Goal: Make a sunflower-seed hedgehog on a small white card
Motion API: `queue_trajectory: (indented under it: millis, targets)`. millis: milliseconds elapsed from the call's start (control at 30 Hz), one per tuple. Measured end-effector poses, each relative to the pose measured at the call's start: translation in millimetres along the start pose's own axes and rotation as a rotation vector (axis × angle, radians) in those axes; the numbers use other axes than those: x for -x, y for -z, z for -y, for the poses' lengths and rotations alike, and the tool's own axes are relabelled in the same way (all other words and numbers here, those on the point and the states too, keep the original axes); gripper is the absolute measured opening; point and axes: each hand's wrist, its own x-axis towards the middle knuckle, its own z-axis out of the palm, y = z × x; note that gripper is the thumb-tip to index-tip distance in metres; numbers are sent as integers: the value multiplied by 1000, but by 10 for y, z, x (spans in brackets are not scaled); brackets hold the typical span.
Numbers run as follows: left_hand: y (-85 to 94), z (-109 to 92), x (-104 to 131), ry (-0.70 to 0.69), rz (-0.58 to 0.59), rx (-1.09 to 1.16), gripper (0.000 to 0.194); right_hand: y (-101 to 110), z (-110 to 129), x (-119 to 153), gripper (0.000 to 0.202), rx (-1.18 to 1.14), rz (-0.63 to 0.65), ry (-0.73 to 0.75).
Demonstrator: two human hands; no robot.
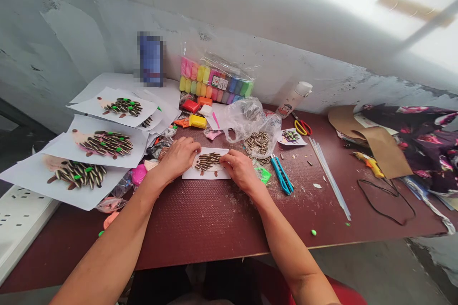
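Observation:
A white paper card [206, 176] lies on the table between my hands. On it is a pale hedgehog shape covered with rows of striped sunflower seeds [208, 162]. My left hand [182, 155] has its fingers bent together over the card's left edge. At the card's right side, my right hand [240, 166] pinches its fingertips against the end of the seed rows; whatever lies between them is hidden. Just beyond the right hand, more sunflower seeds [258, 143] sit in a clear plastic bag [246, 112]. A green clay packet [264, 176] lies beside the right wrist.
Finished-looking hedgehog pictures [103, 145] are stacked at left. Coloured clay packs [214, 83] lean by the wall, near a white bottle [294, 100]. Rightward lie a blue utility knife [282, 175], scissors [302, 127], clear sticks [331, 181], a glue gun [372, 166] and dark floral cloth [422, 143].

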Motion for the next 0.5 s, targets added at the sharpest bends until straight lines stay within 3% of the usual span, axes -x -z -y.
queue_trajectory:
  millis: [233, 500]
  targets:
    - [-5, 12, 0, 1, -2, 22, 27, 90, -37, -2, 15, -11, -53, -73]
    - [-10, 15, -3, 8, 4, 25, 27, 215, -211, 1, 21, 130, -98, -322]
